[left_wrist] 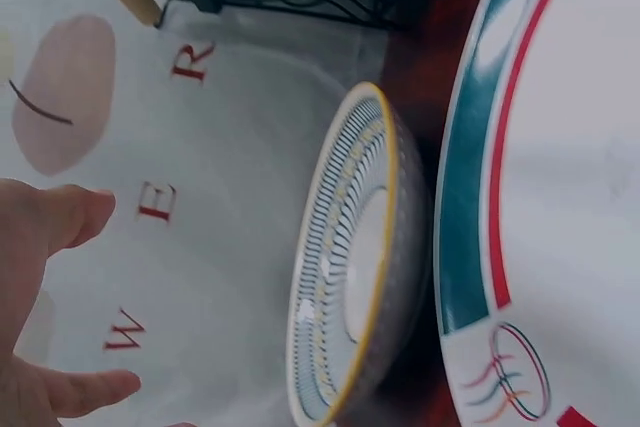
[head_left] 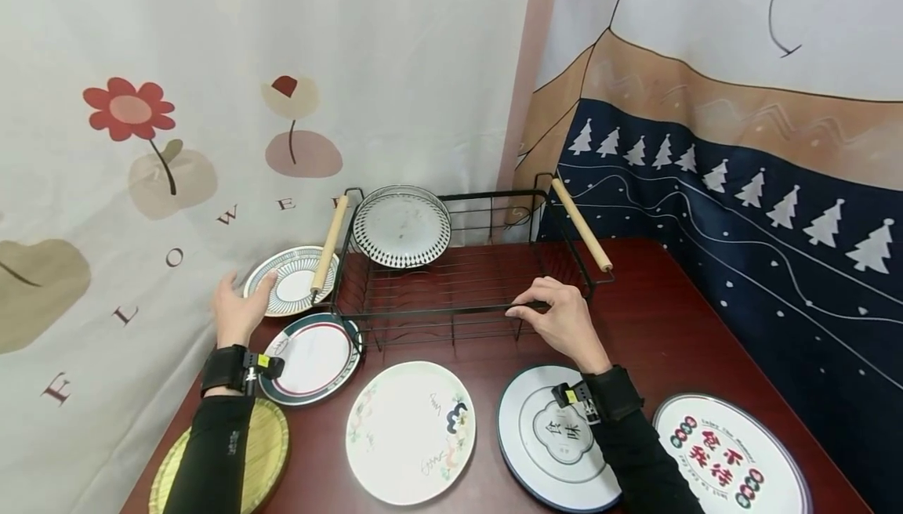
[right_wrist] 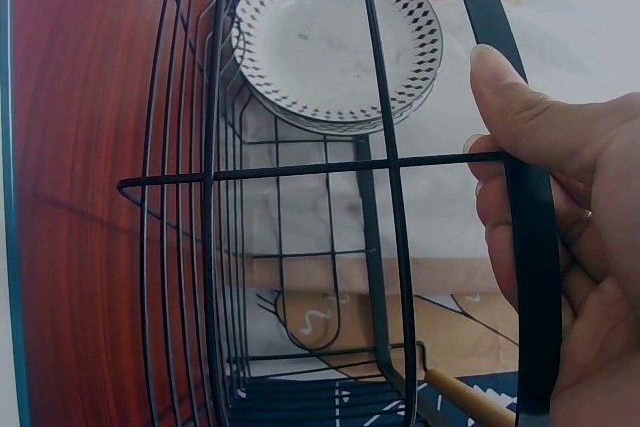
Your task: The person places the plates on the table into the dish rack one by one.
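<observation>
We find the wire dish rack at the back of the table, one plate standing inside its left end. Two plates lie left of it; three more and a woven mat lie in front.

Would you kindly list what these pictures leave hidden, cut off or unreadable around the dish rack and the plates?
- Head view: the bamboo mat is partly covered by the left sleeve and cut by the bottom edge.
- Head view: the plate with red characters runs off the bottom edge.
- Left wrist view: the left hand is cut off by the frame; contact with the striped plate is unclear.
- Right wrist view: the right hand covers part of the dish rack rim.
</observation>
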A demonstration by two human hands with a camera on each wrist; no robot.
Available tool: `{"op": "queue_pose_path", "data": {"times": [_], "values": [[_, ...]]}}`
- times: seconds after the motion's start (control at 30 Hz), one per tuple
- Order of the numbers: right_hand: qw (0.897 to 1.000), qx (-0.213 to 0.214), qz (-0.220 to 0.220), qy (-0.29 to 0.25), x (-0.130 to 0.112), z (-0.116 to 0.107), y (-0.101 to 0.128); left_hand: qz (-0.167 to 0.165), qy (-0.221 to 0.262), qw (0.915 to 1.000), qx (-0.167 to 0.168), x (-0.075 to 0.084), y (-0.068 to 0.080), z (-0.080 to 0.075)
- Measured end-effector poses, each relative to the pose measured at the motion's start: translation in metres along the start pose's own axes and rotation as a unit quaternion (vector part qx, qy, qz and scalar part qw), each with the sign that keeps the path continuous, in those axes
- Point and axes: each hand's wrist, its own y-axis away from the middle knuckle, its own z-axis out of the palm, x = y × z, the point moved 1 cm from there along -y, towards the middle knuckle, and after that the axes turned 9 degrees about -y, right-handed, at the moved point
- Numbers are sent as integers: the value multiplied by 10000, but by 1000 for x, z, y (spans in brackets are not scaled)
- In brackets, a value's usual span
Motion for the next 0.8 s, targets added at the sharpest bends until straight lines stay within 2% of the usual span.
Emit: {"op": "queue_pose_path", "data": {"times": [0.4,0.7,0.8], "values": [[9999,-86,49,-17,-3,2,-2,-844,32,9961,-257,-26,-9,3],[10000,-33,-16,54,-4,0,-1,-1224,-167,9917,-344,-36,-19,8],[10000,-25,2,94,-4,-1,0,-1373,-4,9893,-497,-39,-22,9]]}}
